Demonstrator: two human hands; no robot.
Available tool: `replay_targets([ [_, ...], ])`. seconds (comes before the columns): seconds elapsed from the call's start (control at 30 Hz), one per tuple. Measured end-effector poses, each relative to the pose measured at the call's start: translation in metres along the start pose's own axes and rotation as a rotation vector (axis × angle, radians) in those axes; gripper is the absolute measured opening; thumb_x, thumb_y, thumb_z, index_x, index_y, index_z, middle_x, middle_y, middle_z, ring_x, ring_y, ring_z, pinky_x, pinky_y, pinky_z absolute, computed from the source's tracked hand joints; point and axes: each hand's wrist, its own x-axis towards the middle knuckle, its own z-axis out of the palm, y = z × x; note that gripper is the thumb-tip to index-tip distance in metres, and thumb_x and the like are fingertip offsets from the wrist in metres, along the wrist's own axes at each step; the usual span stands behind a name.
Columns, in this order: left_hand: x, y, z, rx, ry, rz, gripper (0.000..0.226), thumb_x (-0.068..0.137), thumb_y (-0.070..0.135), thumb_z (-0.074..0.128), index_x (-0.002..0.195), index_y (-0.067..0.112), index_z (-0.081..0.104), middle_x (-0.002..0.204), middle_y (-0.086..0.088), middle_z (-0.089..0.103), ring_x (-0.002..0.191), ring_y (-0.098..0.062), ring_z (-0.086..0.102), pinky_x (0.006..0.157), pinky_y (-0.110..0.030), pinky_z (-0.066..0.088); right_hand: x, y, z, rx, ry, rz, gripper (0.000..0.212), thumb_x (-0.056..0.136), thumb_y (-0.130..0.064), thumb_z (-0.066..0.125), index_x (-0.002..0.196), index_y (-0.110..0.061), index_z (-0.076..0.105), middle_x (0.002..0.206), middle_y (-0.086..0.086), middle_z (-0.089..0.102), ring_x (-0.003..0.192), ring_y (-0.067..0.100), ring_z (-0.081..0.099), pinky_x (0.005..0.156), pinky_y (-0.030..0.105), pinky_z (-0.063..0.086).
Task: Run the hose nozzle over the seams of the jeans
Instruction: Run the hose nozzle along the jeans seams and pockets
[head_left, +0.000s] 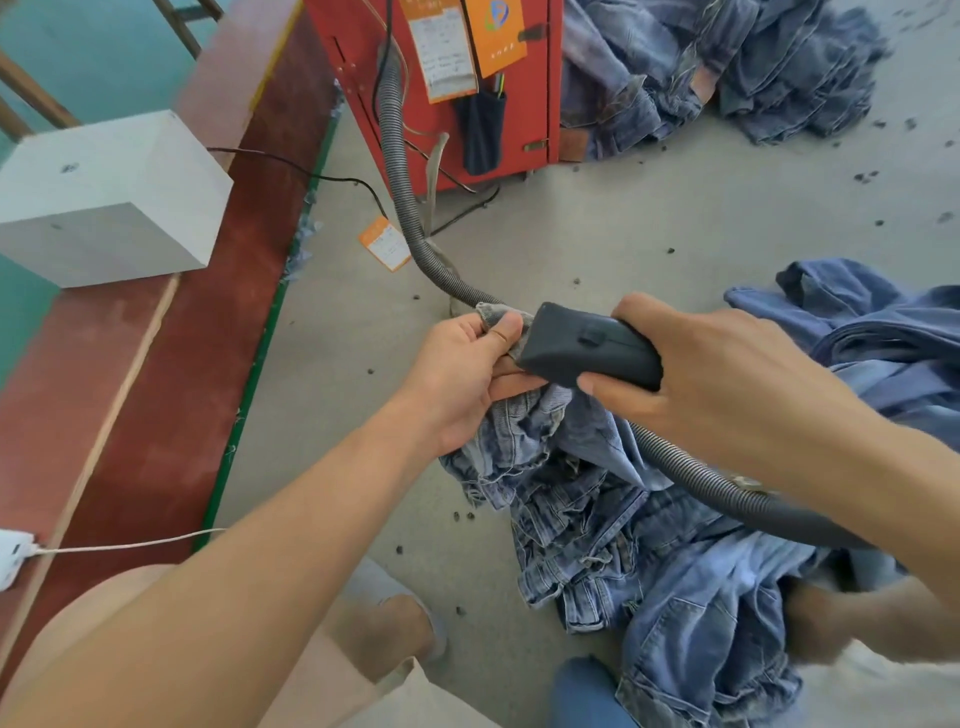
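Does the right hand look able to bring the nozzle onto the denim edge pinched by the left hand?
Probably yes: the right hand holds the nozzle right beside the denim edge that the left hand pinches, nothing between.

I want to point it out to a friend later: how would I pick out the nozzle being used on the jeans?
Start at the tall red metal cabinet at the top and follow the grey ribbed hose down across the floor. It ends at the dark grey, flat plastic nozzle, gripped by the right hand and pressed against crumpled blue denim jeans. Unlike the hose, it is smooth and boxy.
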Motion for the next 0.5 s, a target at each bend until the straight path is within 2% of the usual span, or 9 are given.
replay_targets([
  [0.07, 0.0, 0.001, -0.001, -0.008, -0.002, -0.001, 0.02, 0.109, 0.013, 0.048, 0.111, 0.001, 0.064, 0.09, -0.011, 0.079, 0.077, -0.019, 0.077, 0.063, -0.026, 0.061, 0.003, 0.005, -0.005, 0.025, 0.017, 0.032, 0.034, 0.085, -0.066, 0.054, 0.09, -0.032, 0.048, 0.059, -0.012, 0.055, 0.049, 0.004, 0.052, 0.045, 0.027, 0.037],
  [0.17, 0.002, 0.006, -0.005, -0.039, 0.033, 0.003, 0.018, 0.108, 0.012, 0.05, 0.105, 0.003, 0.066, 0.086, -0.01, 0.079, 0.075, -0.017, 0.077, 0.062, -0.026, 0.061, 0.002, 0.021, -0.018, 0.065, 0.002, 0.093, 0.033, 0.082, -0.067, 0.059, 0.088, -0.035, 0.052, 0.058, -0.011, 0.058, 0.047, 0.005, 0.054, 0.048, 0.028, 0.04],
  [0.27, 0.001, 0.003, -0.003, -0.042, 0.004, -0.007, 0.02, 0.108, 0.013, 0.05, 0.103, 0.004, 0.067, 0.089, -0.011, 0.079, 0.078, -0.02, 0.078, 0.064, -0.028, 0.062, 0.001, 0.018, -0.016, 0.075, -0.086, 0.074, 0.033, 0.081, -0.068, 0.058, 0.089, -0.036, 0.055, 0.061, -0.012, 0.061, 0.062, -0.002, 0.059, 0.049, 0.028, 0.042],
  [0.37, 0.0, -0.004, 0.002, -0.035, -0.03, -0.037, 0.021, 0.109, 0.013, 0.048, 0.107, 0.002, 0.066, 0.092, -0.011, 0.079, 0.08, -0.02, 0.078, 0.065, -0.026, 0.062, 0.008, 0.009, -0.003, 0.067, -0.062, 0.078, 0.032, 0.087, -0.064, 0.058, 0.093, -0.033, 0.053, 0.065, -0.01, 0.06, 0.052, 0.006, 0.055, 0.048, 0.028, 0.038],
  [0.5, 0.004, -0.001, -0.002, -0.087, 0.02, -0.031, 0.019, 0.108, 0.012, 0.05, 0.107, 0.002, 0.065, 0.087, -0.011, 0.079, 0.076, -0.018, 0.077, 0.063, -0.026, 0.061, 0.012, 0.021, -0.012, 0.071, 0.03, 0.164, 0.035, 0.09, -0.063, 0.057, 0.093, -0.029, 0.051, 0.067, -0.005, 0.059, 0.059, 0.016, 0.057, 0.052, 0.032, 0.042],
])
